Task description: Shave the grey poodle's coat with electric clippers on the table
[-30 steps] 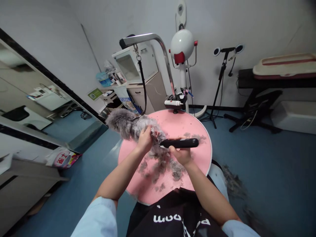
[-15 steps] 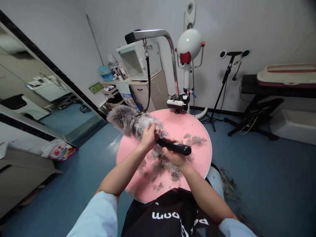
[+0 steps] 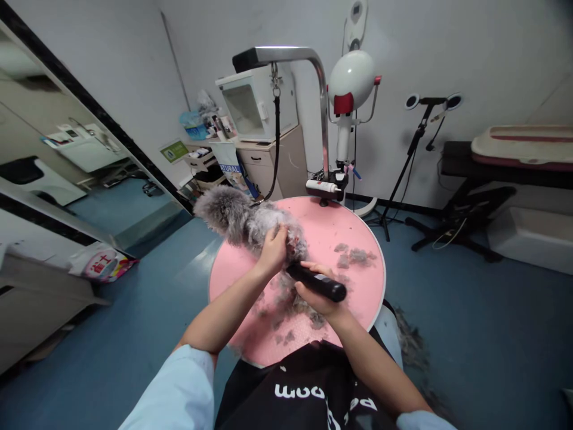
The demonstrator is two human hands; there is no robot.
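A small grey fluffy dog [image 3: 235, 216] stands on a round pink grooming table [image 3: 353, 227], tied by a black leash [image 3: 274, 149] to a steel arm. My left hand [image 3: 272, 249] is closed on the dog's body near its hind part. My right hand [image 3: 316, 292] grips a black electric clipper [image 3: 320, 283], whose head points up-left into the fur just under my left hand. Clumps of cut grey fur [image 3: 353, 257] lie on the table around both hands.
The steel grooming arm [image 3: 308, 71] rises at the table's far edge beside a white and red dryer stand [image 3: 349, 83]. A cabinet with a white box [image 3: 255, 113] stands behind. A mirror [image 3: 54, 155] lines the left wall. Fur [image 3: 409, 343] lies on the blue floor at right.
The clipper has swung from lying level to pointing up-left into the fur, and my right hand has dropped slightly lower. My left hand keeps its hold on the dog.
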